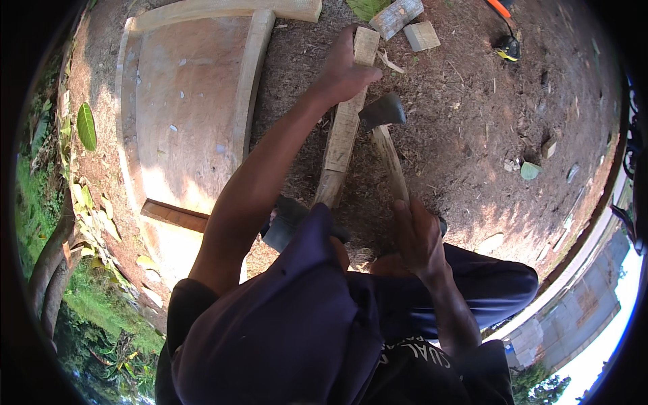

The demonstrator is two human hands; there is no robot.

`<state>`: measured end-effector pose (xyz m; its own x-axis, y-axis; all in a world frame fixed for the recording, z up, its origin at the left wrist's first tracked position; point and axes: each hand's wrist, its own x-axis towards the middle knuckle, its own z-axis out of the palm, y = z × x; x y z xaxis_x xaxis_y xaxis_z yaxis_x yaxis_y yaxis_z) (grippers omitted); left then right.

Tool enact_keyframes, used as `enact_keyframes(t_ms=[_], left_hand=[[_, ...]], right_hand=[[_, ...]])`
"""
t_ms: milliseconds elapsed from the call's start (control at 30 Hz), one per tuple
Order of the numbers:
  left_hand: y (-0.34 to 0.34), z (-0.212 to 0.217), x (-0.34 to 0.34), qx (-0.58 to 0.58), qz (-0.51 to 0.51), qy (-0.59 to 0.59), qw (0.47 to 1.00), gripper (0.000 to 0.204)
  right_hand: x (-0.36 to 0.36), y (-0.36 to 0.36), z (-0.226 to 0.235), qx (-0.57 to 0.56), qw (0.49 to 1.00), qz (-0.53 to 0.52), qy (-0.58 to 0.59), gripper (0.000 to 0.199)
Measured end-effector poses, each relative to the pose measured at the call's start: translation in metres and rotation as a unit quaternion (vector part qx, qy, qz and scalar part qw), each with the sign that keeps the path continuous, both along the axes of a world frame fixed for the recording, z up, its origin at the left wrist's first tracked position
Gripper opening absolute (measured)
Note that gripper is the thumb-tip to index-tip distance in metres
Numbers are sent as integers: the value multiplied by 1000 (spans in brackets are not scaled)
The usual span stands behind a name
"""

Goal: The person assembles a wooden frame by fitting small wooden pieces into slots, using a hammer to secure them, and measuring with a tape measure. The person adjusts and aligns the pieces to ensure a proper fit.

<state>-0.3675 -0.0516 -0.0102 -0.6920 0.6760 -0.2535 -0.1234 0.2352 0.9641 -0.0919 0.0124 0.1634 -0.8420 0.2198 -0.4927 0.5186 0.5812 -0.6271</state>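
Observation:
A long squared wooden beam (343, 132) slants up and away from between my legs. Near its far end my left hand (346, 71) grips it, thumb across the top. In my right hand (421, 236) is a hatchet (389, 156), held by the lower part of its pale wooden handle. Its dark metal head lies just right of the beam, close to its edge; whether the two touch I cannot tell. A pale wood chip (391, 62) sticks out beside the beam's far end.
A wooden frame with a board panel (192, 101) lies at the left. Beyond the beam are two short wood blocks (397, 17) (422, 36). A tape measure (507, 48) and an orange-handled tool (498, 7) lie far right on the dirt ground (472, 135).

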Motion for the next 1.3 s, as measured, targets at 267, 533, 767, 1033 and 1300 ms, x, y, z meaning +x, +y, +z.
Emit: enact_keyframes(t_ms=[267,533,767,1033,1300], left_hand=[[2,-14,3,-45,9,93,995,87],[1,-27,3,-15,20,97,995,85],[2,-26,6,17,3,16,1000,95],[8,-16,9,-35,16,40,998,81],[0,-19,13,-46,24,76,996,84]], right_hand=[[17,-8,15,8,977,179,115,29],[-4,-10,32,-5,996,64,56,17],[0,-2,37,42,983,152,90,20],[21,-18,17,-59,998,-6,-28,18],[-18,-13,56,129,975,-18,183,10]])
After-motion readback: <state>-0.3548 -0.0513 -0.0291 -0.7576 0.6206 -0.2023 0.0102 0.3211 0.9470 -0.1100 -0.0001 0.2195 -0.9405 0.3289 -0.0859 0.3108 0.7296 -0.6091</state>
